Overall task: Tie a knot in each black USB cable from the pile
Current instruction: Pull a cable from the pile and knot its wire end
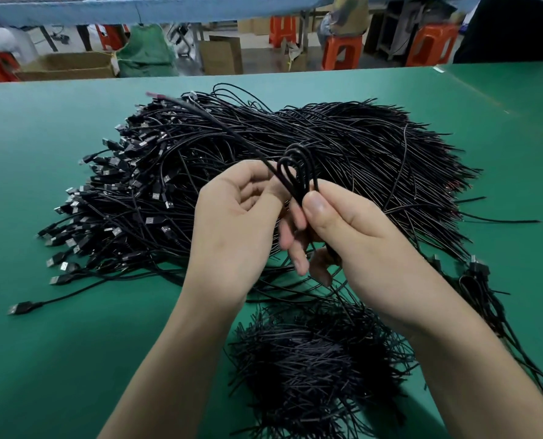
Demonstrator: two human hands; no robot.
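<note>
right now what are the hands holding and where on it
A black cable. The right hand pinches it at the base of its loops; the left hand grips the straight strand just beside them.

black cables (295, 131) with silver plugs (168, 204), green table (58, 359), orange stools (343, 52)

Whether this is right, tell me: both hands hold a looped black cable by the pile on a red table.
Wrong in one respect: the table is green, not red, as the head view shows. The left hand and right hand do hold a looped black cable by the pile.
</note>
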